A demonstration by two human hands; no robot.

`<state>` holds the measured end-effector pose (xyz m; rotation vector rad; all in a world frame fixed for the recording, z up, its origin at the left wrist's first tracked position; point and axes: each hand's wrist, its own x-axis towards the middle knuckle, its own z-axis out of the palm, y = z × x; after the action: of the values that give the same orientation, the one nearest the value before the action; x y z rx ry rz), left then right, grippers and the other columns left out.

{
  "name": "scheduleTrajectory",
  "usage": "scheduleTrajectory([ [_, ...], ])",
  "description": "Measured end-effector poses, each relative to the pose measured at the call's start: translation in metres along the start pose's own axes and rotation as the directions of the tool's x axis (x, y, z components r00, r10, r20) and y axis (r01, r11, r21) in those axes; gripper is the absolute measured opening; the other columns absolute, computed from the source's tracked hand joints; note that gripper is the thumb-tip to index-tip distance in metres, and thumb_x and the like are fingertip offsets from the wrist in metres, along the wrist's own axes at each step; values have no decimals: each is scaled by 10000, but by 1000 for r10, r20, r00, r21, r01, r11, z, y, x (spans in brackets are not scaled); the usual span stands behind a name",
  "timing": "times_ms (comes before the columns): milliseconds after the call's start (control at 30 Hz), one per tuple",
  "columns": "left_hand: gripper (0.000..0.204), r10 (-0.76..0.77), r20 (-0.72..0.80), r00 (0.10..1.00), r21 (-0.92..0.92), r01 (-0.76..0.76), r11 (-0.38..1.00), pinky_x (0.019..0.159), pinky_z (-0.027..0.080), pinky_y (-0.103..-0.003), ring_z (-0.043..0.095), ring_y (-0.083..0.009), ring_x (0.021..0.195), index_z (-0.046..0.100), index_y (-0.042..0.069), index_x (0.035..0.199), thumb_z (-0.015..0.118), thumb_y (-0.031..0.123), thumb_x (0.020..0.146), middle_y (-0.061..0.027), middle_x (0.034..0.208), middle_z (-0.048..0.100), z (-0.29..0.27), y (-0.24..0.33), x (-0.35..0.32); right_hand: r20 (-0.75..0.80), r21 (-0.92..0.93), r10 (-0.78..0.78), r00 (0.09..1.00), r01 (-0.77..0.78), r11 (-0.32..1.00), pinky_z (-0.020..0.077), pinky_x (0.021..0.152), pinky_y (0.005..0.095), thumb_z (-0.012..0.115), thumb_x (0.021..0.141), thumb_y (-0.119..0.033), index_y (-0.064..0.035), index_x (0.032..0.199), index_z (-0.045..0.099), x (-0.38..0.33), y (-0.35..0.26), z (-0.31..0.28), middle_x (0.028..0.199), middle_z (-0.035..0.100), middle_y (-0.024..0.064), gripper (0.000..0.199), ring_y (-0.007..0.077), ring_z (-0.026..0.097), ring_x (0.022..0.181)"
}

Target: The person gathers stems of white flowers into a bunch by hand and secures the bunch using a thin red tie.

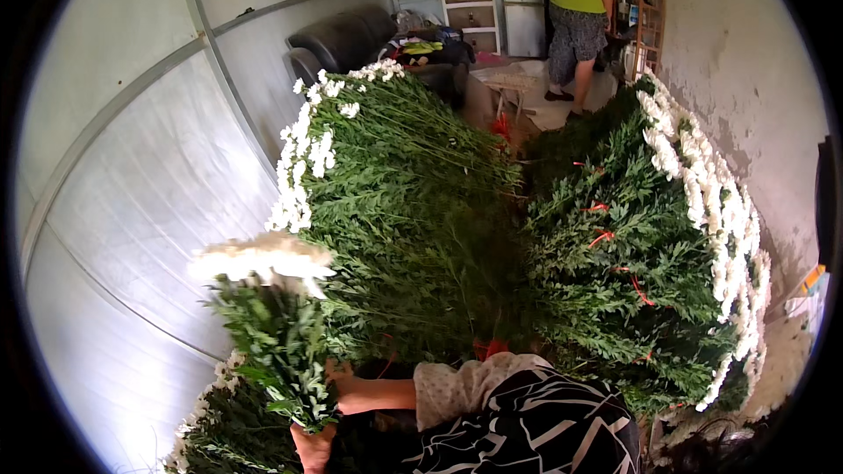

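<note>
Pale panelled wall [132,184] behind a white-flowered leafy green bunch [277,338]
Left hand [313,447] clasps its base; right hand [341,378] alongside, grip unclear

A: Specify the load on the floor [546,116].
B: Left flower stack [395,202] and right flower stack [632,254], with a low stool [511,82] at the far end.
A: Sofa [347,39], far left?
B: A dark pile [450,38], a yellow-green piece [421,47] uppermost.
</note>
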<state>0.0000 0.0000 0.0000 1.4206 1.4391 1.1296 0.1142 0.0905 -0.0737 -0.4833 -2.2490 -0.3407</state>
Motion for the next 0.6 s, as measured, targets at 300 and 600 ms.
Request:
scheduleTrajectory([
  [300, 297, 98, -117, 988, 176, -77, 981, 682, 417, -292, 548, -189, 785, 544, 6, 893, 588, 30, 600, -102, 850, 580, -4, 9, 9, 372, 614, 244, 896, -434, 659, 410, 493, 346, 478, 704, -112, -75, 755, 498, -48, -23, -52, 666, 495, 85, 67, 256, 509, 601],
  [600, 183, -105, -155, 982, 820, 187, 540, 482, 451, -353, 565, -260, 543, 493, 51, 708, 525, 223, 656, -123, 592, 552, 47, -55, 48, 356, 398, 203, 912, -344, 851, 392, 417, 318, 538, 701, -166, -81, 667, 462, 16, -2, -81, 555, 451, 69, 119, 226, 493, 488],
])
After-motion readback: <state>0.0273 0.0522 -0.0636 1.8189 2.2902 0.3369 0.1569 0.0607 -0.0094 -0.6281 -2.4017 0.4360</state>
